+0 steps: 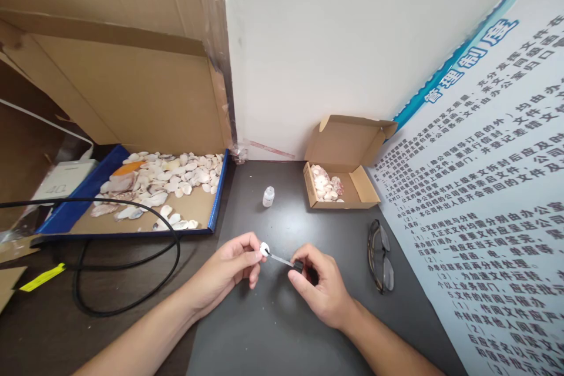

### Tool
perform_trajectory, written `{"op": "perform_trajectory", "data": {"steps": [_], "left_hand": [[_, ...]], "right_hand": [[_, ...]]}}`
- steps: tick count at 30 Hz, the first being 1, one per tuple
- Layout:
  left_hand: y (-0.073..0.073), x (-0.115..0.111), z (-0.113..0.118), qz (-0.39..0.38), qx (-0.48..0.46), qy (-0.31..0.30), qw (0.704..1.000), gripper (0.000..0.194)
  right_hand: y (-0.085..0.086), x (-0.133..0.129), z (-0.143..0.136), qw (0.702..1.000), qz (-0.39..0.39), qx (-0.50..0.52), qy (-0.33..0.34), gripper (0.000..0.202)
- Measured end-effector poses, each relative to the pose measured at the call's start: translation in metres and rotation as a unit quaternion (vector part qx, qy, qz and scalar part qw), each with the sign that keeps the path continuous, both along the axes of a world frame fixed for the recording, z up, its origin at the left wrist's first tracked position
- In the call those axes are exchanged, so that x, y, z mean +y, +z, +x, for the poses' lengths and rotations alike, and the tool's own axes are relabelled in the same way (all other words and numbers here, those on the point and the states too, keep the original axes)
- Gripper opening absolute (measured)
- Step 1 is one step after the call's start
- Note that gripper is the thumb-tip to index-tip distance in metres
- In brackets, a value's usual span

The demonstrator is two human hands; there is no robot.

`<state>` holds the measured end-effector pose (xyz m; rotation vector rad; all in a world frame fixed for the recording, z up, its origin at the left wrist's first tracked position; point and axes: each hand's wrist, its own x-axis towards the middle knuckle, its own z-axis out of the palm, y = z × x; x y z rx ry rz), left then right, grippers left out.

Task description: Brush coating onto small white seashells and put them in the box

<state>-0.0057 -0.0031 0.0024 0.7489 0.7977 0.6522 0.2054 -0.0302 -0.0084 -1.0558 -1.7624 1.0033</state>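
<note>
Between its thumb and fingers, my left hand (pixel 238 261) pinches a small white shell (pixel 264 249). My right hand (pixel 319 285) holds the black cap (pixel 298 266) of a brush applicator. The applicator's thin pale stem (pixel 280 259) points left, and its dark tip touches the shell. Beyond my hands a small white bottle (pixel 268 197) stands upright on the dark grey mat (pixel 233 329); its neck has no cap on it.
At the left, a blue-edged box (pixel 214 211) holds many shells, with a looped black cable (pixel 178 247) in front. An open small cardboard box (pixel 348 204) with shells stands back right. Glasses (pixel 379 258) lie at the right, beside a printed poster (pixel 497 188).
</note>
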Motion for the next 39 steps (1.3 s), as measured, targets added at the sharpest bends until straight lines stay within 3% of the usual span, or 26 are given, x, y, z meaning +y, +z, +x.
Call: {"op": "perform_trajectory", "data": {"steps": [10, 19, 27, 34, 39], "left_hand": [[0.0006, 0.0016, 0.0003, -0.003, 0.001, 0.007, 1.0, 0.027], [-0.0014, -0.0015, 0.0005, 0.021, 0.012, -0.005, 1.0, 0.031], [0.0007, 0.0011, 0.0027, 0.029, 0.022, -0.005, 0.999, 0.034], [-0.0023, 0.0, 0.0015, 0.045, 0.027, -0.012, 0.999, 0.034], [-0.003, -0.0007, 0.0011, 0.051, 0.035, -0.021, 0.998, 0.036]], "right_hand": [[-0.0019, 0.0024, 0.0012, 0.999, -0.004, 0.013, -0.052, 0.019], [-0.0024, -0.0005, 0.0014, 1.0, -0.009, 0.007, -0.008, 0.017], [-0.0033, 0.0019, 0.0007, 0.999, -0.01, 0.001, -0.05, 0.016], [-0.0017, 0.0005, 0.001, 1.0, -0.005, 0.006, -0.02, 0.015], [-0.0022, 0.0017, 0.0007, 0.999, -0.002, -0.003, -0.045, 0.014]]}}
